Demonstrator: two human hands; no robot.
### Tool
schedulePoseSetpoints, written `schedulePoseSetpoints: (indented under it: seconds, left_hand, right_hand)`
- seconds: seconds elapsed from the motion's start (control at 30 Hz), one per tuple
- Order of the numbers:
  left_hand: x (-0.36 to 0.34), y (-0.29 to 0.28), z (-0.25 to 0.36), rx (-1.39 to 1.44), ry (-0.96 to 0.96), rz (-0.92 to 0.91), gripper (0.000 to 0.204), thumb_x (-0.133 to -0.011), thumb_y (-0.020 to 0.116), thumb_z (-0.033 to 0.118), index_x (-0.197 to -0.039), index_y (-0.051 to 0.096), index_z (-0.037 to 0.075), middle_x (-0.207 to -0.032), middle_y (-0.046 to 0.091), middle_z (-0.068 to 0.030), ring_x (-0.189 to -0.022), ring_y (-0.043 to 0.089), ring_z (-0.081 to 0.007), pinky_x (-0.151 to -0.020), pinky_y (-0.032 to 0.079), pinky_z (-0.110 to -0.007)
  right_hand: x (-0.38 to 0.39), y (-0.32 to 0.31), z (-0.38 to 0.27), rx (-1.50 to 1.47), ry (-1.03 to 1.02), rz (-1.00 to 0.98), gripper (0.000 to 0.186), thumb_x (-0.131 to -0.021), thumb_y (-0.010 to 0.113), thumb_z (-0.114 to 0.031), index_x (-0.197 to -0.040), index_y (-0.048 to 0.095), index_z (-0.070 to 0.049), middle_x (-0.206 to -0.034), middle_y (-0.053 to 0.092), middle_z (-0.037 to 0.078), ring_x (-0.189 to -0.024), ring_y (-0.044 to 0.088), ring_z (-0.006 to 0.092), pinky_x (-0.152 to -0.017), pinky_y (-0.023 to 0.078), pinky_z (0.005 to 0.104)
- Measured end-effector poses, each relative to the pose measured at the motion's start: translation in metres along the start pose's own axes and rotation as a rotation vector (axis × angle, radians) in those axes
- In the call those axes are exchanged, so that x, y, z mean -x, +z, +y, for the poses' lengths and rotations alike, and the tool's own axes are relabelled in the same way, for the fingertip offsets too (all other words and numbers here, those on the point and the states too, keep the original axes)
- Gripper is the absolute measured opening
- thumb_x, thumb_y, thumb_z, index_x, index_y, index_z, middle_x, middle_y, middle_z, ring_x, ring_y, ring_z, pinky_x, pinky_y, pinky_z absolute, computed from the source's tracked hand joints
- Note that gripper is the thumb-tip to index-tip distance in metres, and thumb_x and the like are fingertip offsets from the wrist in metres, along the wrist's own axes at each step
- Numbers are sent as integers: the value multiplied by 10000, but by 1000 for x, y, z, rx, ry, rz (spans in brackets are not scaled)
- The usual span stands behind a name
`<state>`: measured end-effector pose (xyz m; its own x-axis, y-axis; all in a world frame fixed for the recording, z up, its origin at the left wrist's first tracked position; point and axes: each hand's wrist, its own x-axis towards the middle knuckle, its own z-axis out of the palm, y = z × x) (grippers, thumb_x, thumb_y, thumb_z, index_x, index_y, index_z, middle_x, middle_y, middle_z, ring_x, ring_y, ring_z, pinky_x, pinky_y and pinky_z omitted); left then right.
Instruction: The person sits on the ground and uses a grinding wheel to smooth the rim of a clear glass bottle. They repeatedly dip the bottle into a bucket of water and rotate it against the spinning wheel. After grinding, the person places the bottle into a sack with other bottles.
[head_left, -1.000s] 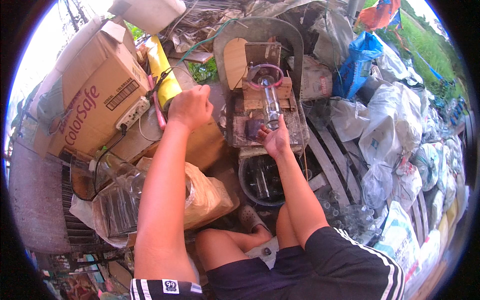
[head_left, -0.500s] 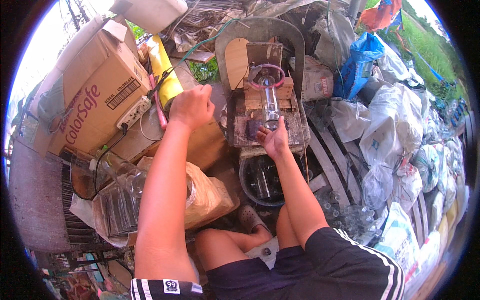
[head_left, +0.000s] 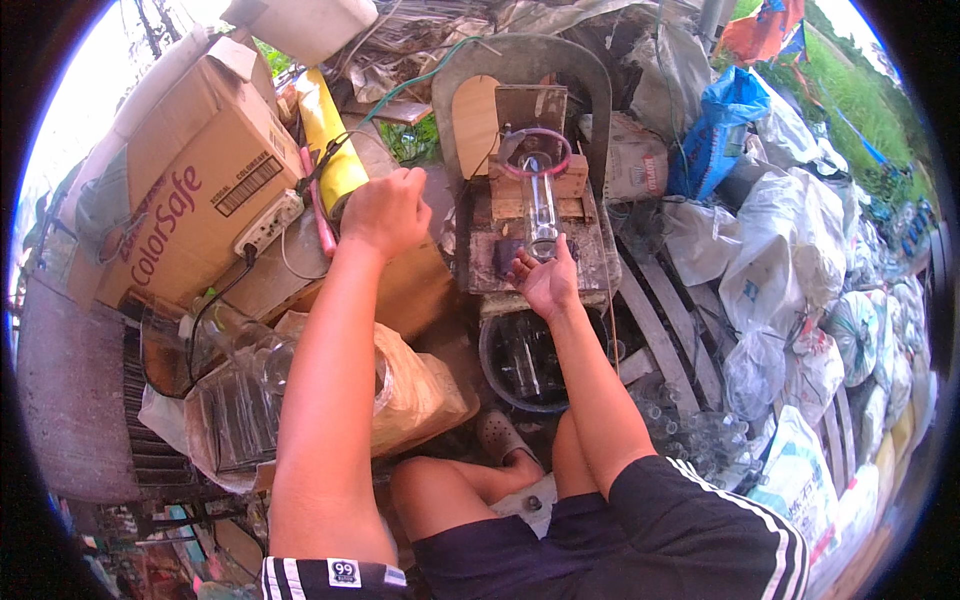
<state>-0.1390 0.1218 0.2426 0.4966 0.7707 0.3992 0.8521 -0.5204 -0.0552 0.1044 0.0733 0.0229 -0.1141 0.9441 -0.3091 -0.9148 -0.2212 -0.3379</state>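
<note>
Left hand [head_left: 385, 208] loosely curled, empty, hovering beside a pink stick [head_left: 318, 215] near the box [head_left: 175, 180]. Right hand [head_left: 545, 282] open-palmed under a bottle [head_left: 540, 205], grip unclosed, bottle lying on wooden jig [head_left: 580, 225].

The left arm reaches straight forward from the lower edge, bare and nearly fully extended, ending in the left hand [head_left: 385, 210], seen from the back with its fingers curled under into a loose fist. The right arm runs forward from the bent knees, bent slightly at the elbow. The right hand [head_left: 545, 280] is turned palm up, its fingers [head_left: 570, 255] cupped partly open and pointing away.
</note>
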Motion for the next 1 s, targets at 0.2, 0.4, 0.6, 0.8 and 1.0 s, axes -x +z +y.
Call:
schedulePoseSetpoints:
  seconds: [0.2,0.4,0.6,0.8,1.0]
  left_hand:
    - [-1,-1,1,14,-9,-10,105,-874,639,133,-905,592,45,-885,700,-191,-830,705,-424,-733,571,-536]
    - [0,-1,0,7,-7,-14,104,-872,636,136,-905,596,47,-887,698,-192,-842,703,-425,-744,567,-538]
    - [-1,-1,0,10,-12,-15,103,-874,634,140,-903,595,49,-888,700,-188,-836,703,-424,-740,569,-539]
    - [-1,-1,0,11,-8,-13,101,-870,641,133,-905,589,54,-879,699,-186,-827,704,-423,-732,571,-536]
    - [0,-2,1,10,-5,-19,97,-867,645,126,-904,593,53,-880,699,-189,-828,705,-422,-734,572,-535]
  right_hand:
    - [-7,14,10,599,-343,453,819,-1029,602,-598,-1536,211,-87,-1294,568,223,-998,657,290,-806,561,468]
    - [-13,1,7,322,-113,260,814,-1025,557,-660,-1546,228,-128,-1268,587,212,-1002,655,276,-846,545,494]
    - [-2,-1,-2,331,-51,192,934,-999,510,-751,-1578,161,-107,-1335,559,247,-979,666,289,-724,570,409]
    - [-14,12,16,666,-369,427,875,-1010,506,-732,-1559,197,-124,-1327,559,232,-987,647,279,-754,545,453]
    - [-10,-6,1,-15,65,31,856,-1014,517,-714,-1543,215,-113,-1292,583,218,-945,654,274,-839,531,537]
